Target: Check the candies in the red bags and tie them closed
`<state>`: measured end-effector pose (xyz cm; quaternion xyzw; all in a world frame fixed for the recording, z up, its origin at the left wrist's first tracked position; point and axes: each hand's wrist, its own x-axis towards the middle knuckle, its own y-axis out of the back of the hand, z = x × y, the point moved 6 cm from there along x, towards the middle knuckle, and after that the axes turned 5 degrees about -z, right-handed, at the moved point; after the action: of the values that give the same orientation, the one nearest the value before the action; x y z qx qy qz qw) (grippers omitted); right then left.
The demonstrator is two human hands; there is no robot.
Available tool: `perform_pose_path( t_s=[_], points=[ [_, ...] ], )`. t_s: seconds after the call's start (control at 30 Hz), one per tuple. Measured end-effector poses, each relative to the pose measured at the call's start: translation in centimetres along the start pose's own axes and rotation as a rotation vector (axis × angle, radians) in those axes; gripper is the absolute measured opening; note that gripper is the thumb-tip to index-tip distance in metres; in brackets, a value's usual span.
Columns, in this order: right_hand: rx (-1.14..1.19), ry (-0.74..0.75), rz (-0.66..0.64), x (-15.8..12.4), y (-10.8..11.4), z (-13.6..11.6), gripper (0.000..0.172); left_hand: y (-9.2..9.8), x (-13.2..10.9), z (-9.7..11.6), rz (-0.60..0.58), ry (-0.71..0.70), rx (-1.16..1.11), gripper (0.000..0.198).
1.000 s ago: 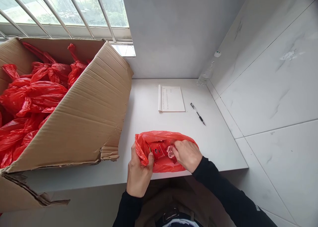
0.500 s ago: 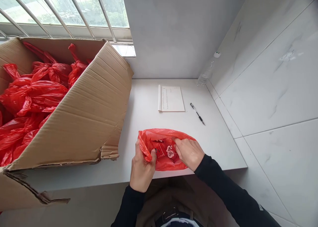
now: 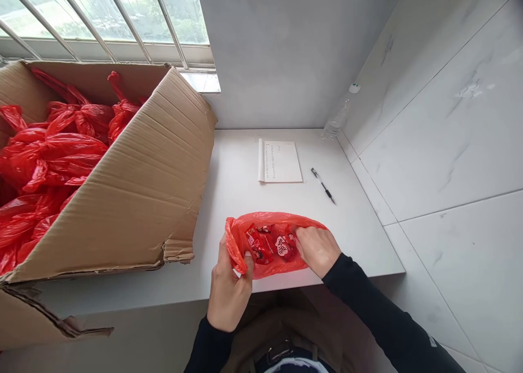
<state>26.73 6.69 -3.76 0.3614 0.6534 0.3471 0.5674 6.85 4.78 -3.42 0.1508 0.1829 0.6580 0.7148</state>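
A red plastic bag [image 3: 269, 218] lies with its mouth spread wide near the front edge of the white table [image 3: 237, 171]. Inside it are several small red packets [image 3: 261, 243] with black and pale printing. My left hand [image 3: 231, 288] is closed on the bag's left rim, thumb inside and fingers outside. Reaching into the right side of the mouth is my right hand [image 3: 317, 249]. Its fingertips are hidden behind the hand and among the packets, so what they hold, if anything, does not show.
A large cardboard box [image 3: 159, 160] with several knotted red bags [image 3: 61, 155] stands at the left. Toward the back lie a notepad [image 3: 281, 161] and a pen [image 3: 323, 186]. A clear bottle [image 3: 339, 114] stands in the corner by the tiled wall [image 3: 441, 106].
My right hand has shifted slightly right inside the bag, and the mouth is stretched a little wider. More of the packets show. My left hand keeps its hold and has moved slightly left.
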Motion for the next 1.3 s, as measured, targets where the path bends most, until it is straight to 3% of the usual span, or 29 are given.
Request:
perform_pose_path(
  t_s=[0.17,0.4,0.6,0.77,1.07,1.3],
  points=[
    [0.111,0.169,0.030,0.5,-0.7,-2.8,0.034,0.9,-0.8,0.7,0.046,0.027,-0.059,0.062],
    [0.258,0.187,0.075,3.0,-2.9,-4.3,0.044,1.1,-0.5,0.2,0.077,0.036,-0.017,0.060],
    [0.317,0.153,0.128,2.3,-2.2,-3.5,0.013,1.3,-0.3,-0.4,0.098,0.033,-0.023,0.059],
    [0.316,0.014,0.170,1.4,-1.9,-1.8,0.022,1.5,-0.3,-0.9,0.118,0.048,-0.062,0.057],
    [0.235,-0.084,0.213,0.1,-0.7,-0.5,0.027,1.4,-0.5,-0.6,0.096,0.034,-0.072,0.052],
    [0.120,-0.004,0.164,0.6,-1.0,-1.0,0.036,1.1,-0.4,0.3,0.064,0.031,-0.069,0.048]
  ],
)
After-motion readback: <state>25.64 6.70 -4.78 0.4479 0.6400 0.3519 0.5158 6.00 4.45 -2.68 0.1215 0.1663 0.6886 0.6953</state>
